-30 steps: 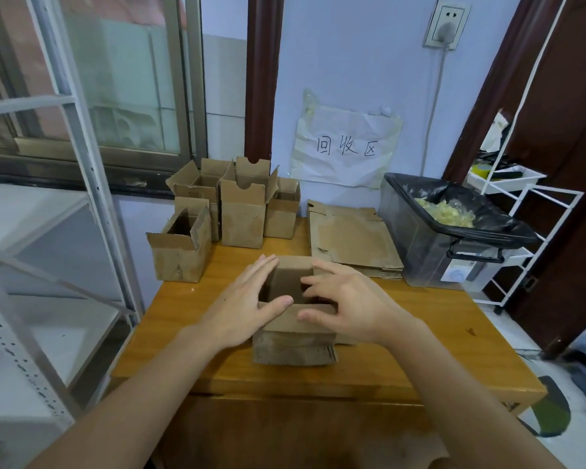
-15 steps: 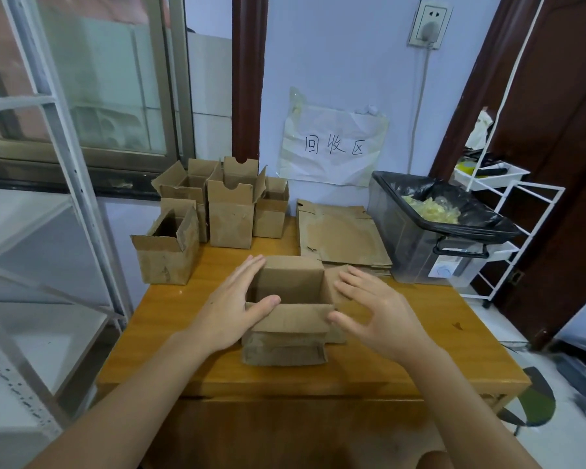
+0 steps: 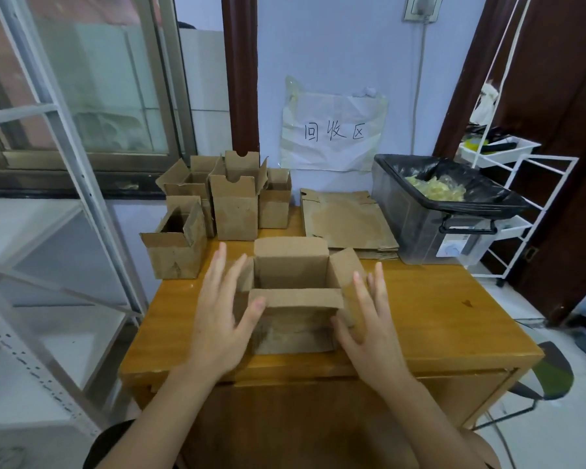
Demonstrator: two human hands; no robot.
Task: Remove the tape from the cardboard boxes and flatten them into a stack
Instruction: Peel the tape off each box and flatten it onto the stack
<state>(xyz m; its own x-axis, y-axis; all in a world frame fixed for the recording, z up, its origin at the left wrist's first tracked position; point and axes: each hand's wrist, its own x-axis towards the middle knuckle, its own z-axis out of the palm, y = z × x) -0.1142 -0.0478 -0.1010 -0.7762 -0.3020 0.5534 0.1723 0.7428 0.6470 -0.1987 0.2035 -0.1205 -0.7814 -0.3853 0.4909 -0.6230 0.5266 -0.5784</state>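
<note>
Wooden table [image 3: 437,319], lilac wall [image 3: 335,45], window [image 3: 99,79]

Wooden bench [image 3: 437,319] mid-frame, open box [image 3: 295,299] at centre front, cluster of upright boxes [image 3: 217,204] upper left, flattened cardboard stack [image 3: 345,221] behind centre, lined bin [image 3: 433,225] upper right.

Single head-worn wide-angle view, angled forward and down.
It sits close above the wooden table [image 3: 437,319], facing the wall at 12 o'clock; forearms enter from 6 o'clock, window at 10 o'clock.
</note>
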